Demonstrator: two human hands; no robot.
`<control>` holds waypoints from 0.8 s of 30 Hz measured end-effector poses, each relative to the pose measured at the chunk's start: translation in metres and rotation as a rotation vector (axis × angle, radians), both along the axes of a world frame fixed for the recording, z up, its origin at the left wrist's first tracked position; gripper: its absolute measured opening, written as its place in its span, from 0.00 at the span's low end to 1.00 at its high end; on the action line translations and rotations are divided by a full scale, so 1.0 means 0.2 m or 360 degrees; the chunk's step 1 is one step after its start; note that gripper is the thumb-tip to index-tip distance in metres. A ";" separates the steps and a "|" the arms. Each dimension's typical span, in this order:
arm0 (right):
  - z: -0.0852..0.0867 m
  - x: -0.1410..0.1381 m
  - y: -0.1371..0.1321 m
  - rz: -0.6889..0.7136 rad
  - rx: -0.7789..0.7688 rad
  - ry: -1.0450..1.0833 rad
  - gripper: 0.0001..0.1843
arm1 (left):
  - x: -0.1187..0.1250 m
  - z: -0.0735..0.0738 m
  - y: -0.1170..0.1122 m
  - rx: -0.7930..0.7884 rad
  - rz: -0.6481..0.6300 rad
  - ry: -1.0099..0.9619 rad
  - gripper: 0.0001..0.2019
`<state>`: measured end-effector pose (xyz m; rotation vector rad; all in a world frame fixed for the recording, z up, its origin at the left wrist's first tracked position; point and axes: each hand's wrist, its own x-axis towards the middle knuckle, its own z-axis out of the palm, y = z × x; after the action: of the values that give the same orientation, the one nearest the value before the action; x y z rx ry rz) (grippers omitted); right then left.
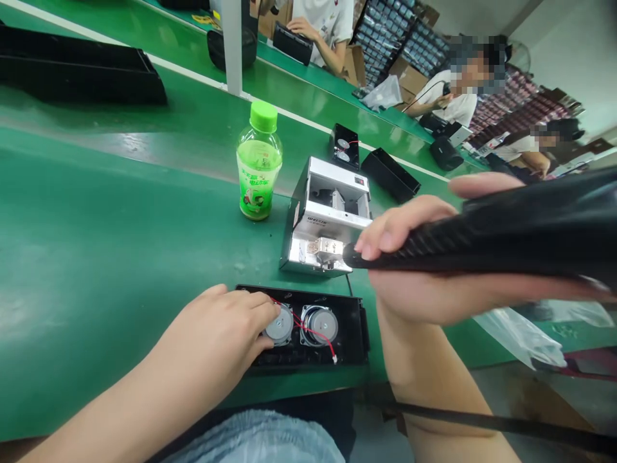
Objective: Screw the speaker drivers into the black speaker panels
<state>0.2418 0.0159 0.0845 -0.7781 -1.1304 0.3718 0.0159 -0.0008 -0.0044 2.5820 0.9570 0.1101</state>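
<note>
Fingers and thumb of my left hand (231,331) close around the left speaker driver (279,326), which lies in a black speaker housing (349,325) near the table edge. A second round driver (322,325) sits beside it, with a red wire (321,334) and white plug across them. In my right hand (409,283) is a black electric screwdriver (482,228) with a ribbed grip, held level close to the camera. Its narrow end overlaps the front of a silver screw feeder (332,218); whether they touch I cannot tell.
A green-capped drink bottle (259,167) stands left of the feeder. Behind it lie another housing with drivers (344,148) and a black case (391,175). A long black housing (77,71) rests far left. A white post (232,48) rises behind. Co-workers sit across the bench.
</note>
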 end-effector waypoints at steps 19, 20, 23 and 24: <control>-0.07 0.03 0.04 0.0027 -0.0124 0.0109 0.38 | -0.01 -0.01 -0.01 -0.0009 -0.0002 -0.0129 0.16; -0.05 0.03 0.01 0.0072 -0.0129 0.0141 0.38 | -0.01 -0.01 -0.02 0.0000 -0.0004 -0.0148 0.17; 0.01 0.01 -0.15 0.0155 -0.0306 0.0254 0.34 | -0.01 0.01 -0.02 0.0002 0.0002 -0.0137 0.18; 0.02 0.00 -0.22 0.0159 -0.0374 0.0284 0.32 | 0.00 0.01 -0.02 -0.0009 0.0006 -0.0116 0.17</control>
<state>0.2421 -0.0271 0.0879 -0.8773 -0.9702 0.6542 0.0150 -0.0050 -0.0018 2.5529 0.9342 0.2007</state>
